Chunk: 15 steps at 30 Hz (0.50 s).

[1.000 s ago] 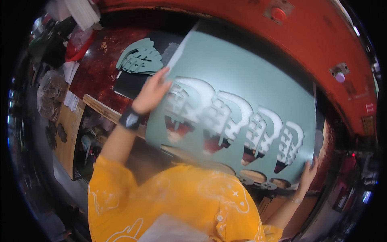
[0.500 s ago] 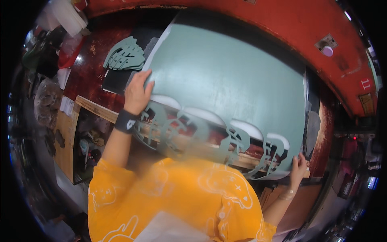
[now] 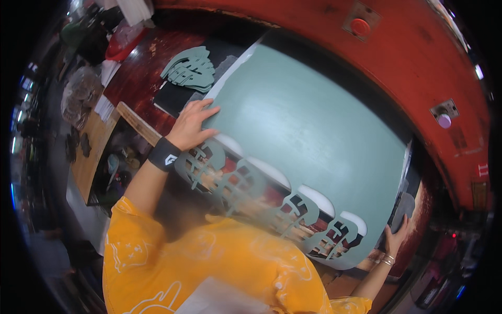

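Observation:
A large green sheet lies in front of me over a white layer that shows along its left edge. Its near edge is a cut-out lattice strip that hangs toward my yellow top. My left hand, with a black wristband, rests fingers spread on the sheet's left edge. At the right edge, my right hand has thumb and fingers apart, beside the sheet and against a dark grey pad. Beyond my left hand sits a stack of cut green pieces on a black board.
A red machine beam spans the far side, with a red button and a pale purple knob. Left stand a wooden compartment holding odds and ends, a crumpled plastic bag and a red basin.
The view has turned, shifting the scene. My right hand has left the sheet's near right corner and moved farther up, to the grey pad. My left hand's fingers have spread over the sheet's edge.

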Available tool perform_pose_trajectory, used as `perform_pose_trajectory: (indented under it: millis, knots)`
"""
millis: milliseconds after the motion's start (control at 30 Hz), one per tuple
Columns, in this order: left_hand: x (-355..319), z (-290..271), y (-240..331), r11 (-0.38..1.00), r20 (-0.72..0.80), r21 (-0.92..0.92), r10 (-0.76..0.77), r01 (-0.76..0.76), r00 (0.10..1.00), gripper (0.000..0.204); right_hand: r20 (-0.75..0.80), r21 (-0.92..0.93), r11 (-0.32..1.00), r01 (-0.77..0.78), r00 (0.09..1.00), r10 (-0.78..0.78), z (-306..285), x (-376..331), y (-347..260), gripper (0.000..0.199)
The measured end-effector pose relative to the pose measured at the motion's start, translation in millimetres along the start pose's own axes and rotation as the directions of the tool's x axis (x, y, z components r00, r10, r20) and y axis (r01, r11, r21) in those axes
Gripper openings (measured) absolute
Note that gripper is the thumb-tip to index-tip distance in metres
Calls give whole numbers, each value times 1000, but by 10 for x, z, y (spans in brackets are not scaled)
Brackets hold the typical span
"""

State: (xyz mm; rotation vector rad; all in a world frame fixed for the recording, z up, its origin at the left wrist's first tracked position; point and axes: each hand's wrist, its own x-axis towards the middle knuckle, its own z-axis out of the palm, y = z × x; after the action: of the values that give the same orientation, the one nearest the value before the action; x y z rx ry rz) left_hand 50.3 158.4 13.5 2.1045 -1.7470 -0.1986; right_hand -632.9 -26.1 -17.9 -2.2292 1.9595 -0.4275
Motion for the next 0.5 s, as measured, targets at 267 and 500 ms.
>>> perform_pose_trajectory:
  millis: [267, 500]
  knots:
    - [-4, 72, -157, 998, -46, -36, 56, -57, 997, 59, -16, -47, 999, -2, 1000, 1, 12, 114, -80, 76]
    - [12, 76, -226, 988, -117, -119, 81, -95, 990, 54, -97, 497, 862, -97, 981, 166, 24, 192, -275, 62]
